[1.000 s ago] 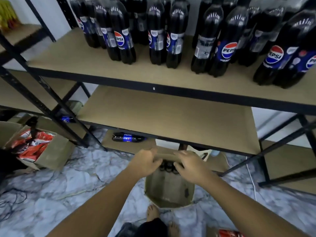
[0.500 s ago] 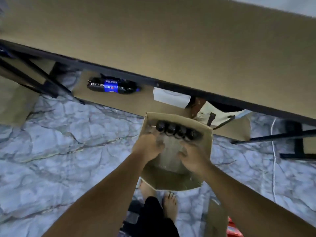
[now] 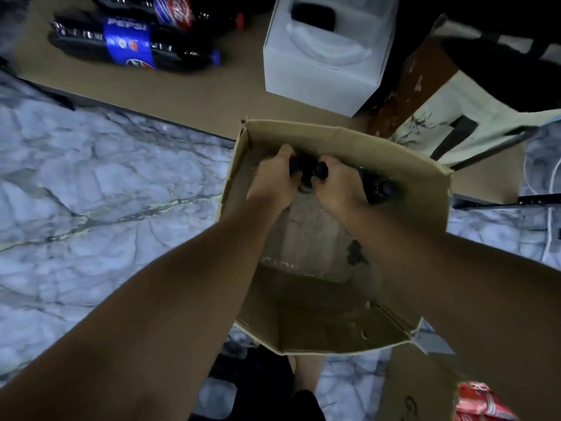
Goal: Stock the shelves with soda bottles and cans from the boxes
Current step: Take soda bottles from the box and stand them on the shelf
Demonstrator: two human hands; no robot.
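Note:
An open cardboard box (image 3: 403,165) stands on the marble floor in front of my feet. A row of dark soda bottles stands along its far wall; one uncovered cap (image 3: 383,187) shows at the right. My left hand (image 3: 274,180) is closed around the neck of a bottle (image 3: 294,166) inside the box. Right beside it, my right hand (image 3: 340,189) grips the neck of a second bottle (image 3: 321,171). Both bottle bodies are hidden by my hands and by the dark of the box.
On the bottom shelf board (image 3: 188,92) lie a Pepsi bottle (image 3: 133,45) and another bottle (image 3: 173,9) on their sides. A white box (image 3: 324,59) and a pale tote bag (image 3: 473,117) sit behind the carton. A red pack (image 3: 479,402) lies at lower right.
The camera has dropped from the shelves toward the box. My hands have gone from the box's rim down inside it and closed on two bottle necks.

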